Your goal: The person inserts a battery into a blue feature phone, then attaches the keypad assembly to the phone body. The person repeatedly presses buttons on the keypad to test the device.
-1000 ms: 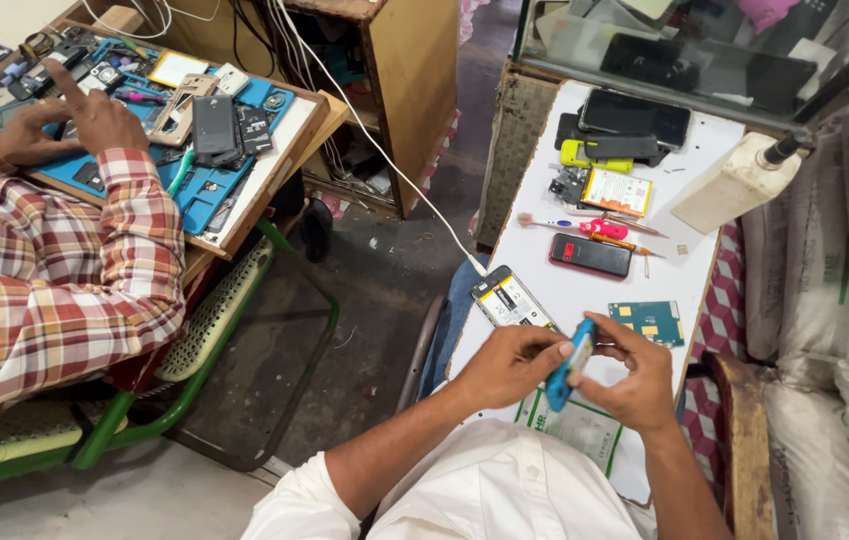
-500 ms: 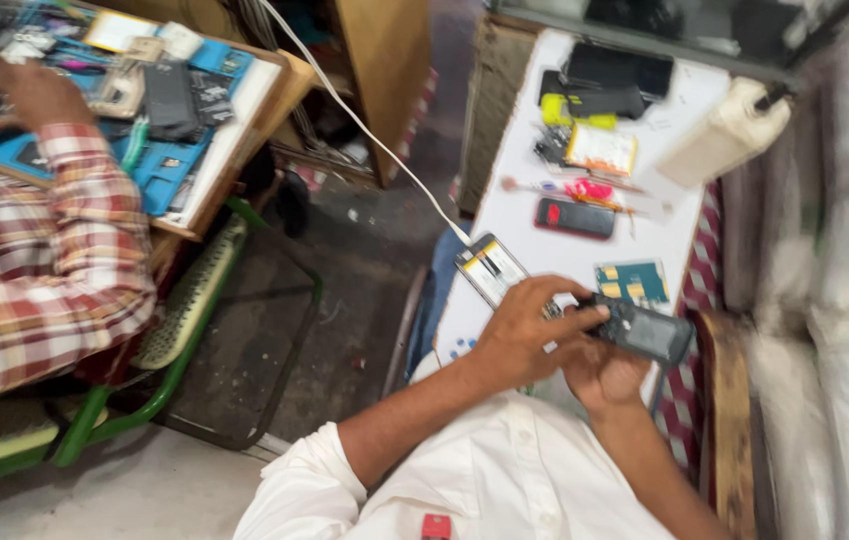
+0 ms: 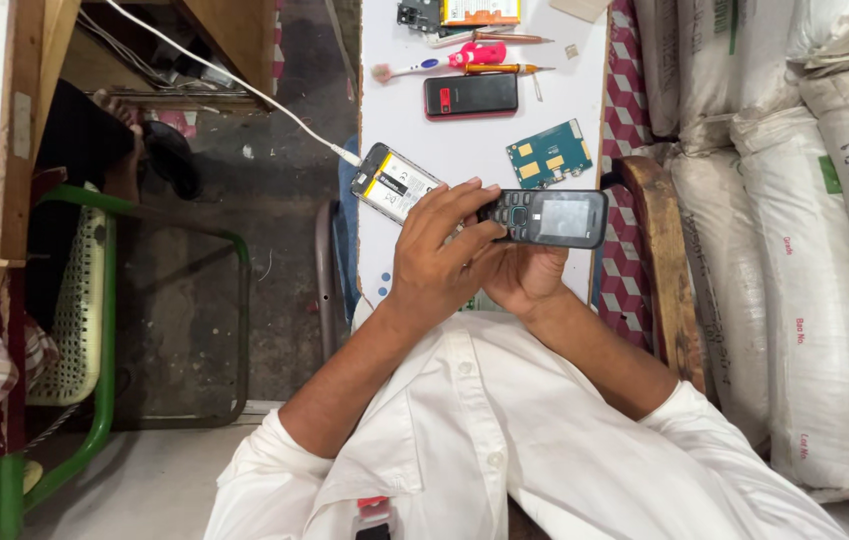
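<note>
The work in hand looks like checking a dark keypad phone (image 3: 548, 217). It is held in both hands, lying sideways above the near end of the white table (image 3: 384, 110), with its blank screen facing up.

The left hand (image 3: 441, 258) wraps the keypad end, with its fingers (image 3: 464, 205) close together and curled over the top edge and its thumb across the keys. The right hand (image 3: 524, 282) cradles the phone from below. Its fingers are mostly hidden under the phone, so I cannot tell how tightly they close.

By my judgement, a further key press calls for the right hand to brace the body while the left thumb works one key at a time.

- Just left of the phone lies 1 opened smartphone (image 3: 396, 183). Its back is off, a battery shows inside its shell, and a white cable (image 3: 244, 88) is plugged in.
- Just beyond the phone is a green circuit board (image 3: 549, 153).
- Farther beyond it are a red-and-black phone (image 3: 471, 95), a pink toothbrush (image 3: 439, 63) and a screwdriver (image 3: 506, 69).
- Right of the phone stand white sacks (image 3: 794, 220). They are closed, so their contents are hidden.
</note>
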